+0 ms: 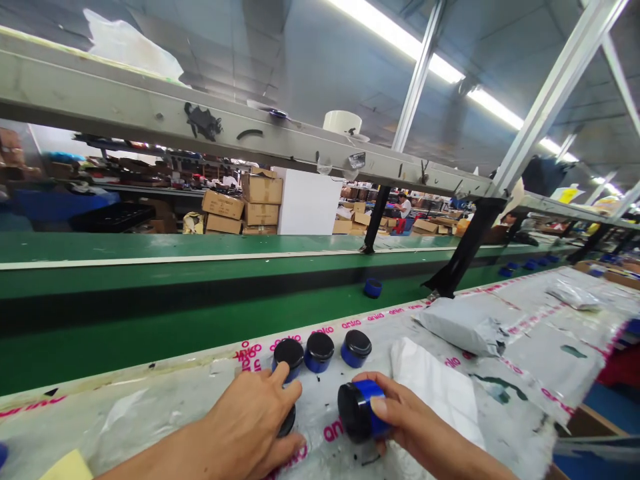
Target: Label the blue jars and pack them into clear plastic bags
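Observation:
My right hand grips a small blue cylinder with a black end, tilted on its side just over the table covering. My left hand is curled around a second black-topped cylinder, which is mostly hidden beneath the fingers. The extended index finger of that hand reaches the front of another upright cylinder. Two more of the same kind stand to its right, a near one and a farther one, black tops up.
A green conveyor belt runs behind the plastic-covered table, carrying a blue cylinder. A folded white cloth or sheet and a grey plastic bag lie to the right. Black-footed posts hold an overhead shelf.

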`<state>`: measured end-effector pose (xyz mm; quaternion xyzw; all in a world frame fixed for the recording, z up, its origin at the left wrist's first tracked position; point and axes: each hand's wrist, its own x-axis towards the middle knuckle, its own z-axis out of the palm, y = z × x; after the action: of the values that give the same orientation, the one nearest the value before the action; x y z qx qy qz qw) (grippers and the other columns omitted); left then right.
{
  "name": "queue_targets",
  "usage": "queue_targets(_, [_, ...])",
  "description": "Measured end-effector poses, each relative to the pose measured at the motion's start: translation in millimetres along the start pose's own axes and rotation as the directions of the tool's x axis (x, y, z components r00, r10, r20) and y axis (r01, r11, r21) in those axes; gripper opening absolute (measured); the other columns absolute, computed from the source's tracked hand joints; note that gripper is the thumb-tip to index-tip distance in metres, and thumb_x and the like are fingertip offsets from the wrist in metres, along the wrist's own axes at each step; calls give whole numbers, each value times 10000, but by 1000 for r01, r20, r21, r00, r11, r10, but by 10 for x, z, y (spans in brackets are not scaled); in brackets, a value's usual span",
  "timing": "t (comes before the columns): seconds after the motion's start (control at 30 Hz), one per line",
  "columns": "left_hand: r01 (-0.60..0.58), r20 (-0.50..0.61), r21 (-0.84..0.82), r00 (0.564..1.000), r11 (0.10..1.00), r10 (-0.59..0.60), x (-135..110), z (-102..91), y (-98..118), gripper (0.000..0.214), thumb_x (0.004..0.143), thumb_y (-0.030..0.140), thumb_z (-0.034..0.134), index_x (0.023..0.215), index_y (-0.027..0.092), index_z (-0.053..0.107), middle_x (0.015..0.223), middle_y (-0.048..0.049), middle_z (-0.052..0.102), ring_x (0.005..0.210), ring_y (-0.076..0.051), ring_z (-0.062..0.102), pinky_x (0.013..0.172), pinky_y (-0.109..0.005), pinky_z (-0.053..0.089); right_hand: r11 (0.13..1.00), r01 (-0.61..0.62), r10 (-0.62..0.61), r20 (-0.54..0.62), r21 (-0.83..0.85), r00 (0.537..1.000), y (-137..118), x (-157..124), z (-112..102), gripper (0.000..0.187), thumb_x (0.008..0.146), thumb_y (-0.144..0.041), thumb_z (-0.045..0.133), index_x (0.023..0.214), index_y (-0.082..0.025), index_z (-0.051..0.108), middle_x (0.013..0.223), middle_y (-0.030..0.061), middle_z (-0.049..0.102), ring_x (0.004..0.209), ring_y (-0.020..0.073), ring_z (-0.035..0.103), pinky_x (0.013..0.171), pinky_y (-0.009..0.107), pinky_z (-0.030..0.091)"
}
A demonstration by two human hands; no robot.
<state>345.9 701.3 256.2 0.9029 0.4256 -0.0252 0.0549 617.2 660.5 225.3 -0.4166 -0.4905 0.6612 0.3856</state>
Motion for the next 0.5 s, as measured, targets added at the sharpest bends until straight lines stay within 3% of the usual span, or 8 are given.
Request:
queue_targets(0.07, [-3,-26,4,1000,1000,4,5,21,27,490,810,595,670,1107,206,635,1163,-153,648,1012,-409,648,850,-615,540,993,12,-13,9,116,1000,43,64,23,383,879,-507,673,1108,-199,666,938,44,661,813,173,605,616,236,464])
queue_targets(0.13, [-146,-124,16,981,989,147,38,78,66,678,781,602,708,1312,212,551,1370,-178,581,1229,-432,552,1010,-624,468,983,12,-20,41,181,999,113,128,74,351,897,-510,651,1062,-206,706,923,58,681,815,187,626,590,234,486])
queue_targets(0.23, [-415,-334,-30,862,909,382,124,190,160,670,931,479,575,1503,248,312,1519,-135,481,1350,-328,493,1101,-507,438,972,4,-40,150,236,988,209,179,181,331,856,-544,669,934,-235,757,925,62,701,831,214,657,597,257,531])
queue_targets(0.3, [-486,-436,-106,807,868,399,178,239,231,546,990,485,479,1452,217,364,1407,-122,594,1233,-270,601,1024,-422,509,982,0,-36,187,188,982,186,177,201,346,826,-573,679,908,-250,772,943,58,712,838,224,673,617,280,550])
queue_targets(0.33, [-493,-468,-136,797,859,383,199,250,260,530,985,531,476,1394,197,425,1325,-118,650,1148,-264,649,965,-401,541,994,13,-29,145,110,989,128,177,171,359,816,-578,688,949,-255,771,960,55,719,823,221,679,617,285,551])
queue_targets(0.4, [-465,-483,-159,806,871,342,233,259,300,548,929,600,548,1286,186,512,1194,-100,710,997,-267,701,847,-390,572,987,43,-52,-53,-157,997,-83,219,2,434,837,-587,664,1101,-249,733,1017,65,732,770,209,687,593,292,548])
queue_targets(0.47, [-409,-462,-137,832,902,307,271,285,318,467,901,510,630,1232,191,547,1140,-82,731,935,-267,713,794,-383,565,897,29,-178,-301,-441,937,-370,373,-307,499,909,-587,549,1207,-205,669,1082,99,733,749,213,695,550,300,539])
queue_targets(0.5, [-386,-445,-115,844,915,301,299,318,324,384,904,407,642,1214,197,557,1118,-68,739,919,-255,716,791,-372,557,809,-30,-264,-408,-587,874,-510,504,-495,476,944,-551,494,1199,-186,660,1067,100,738,798,216,707,604,305,562])
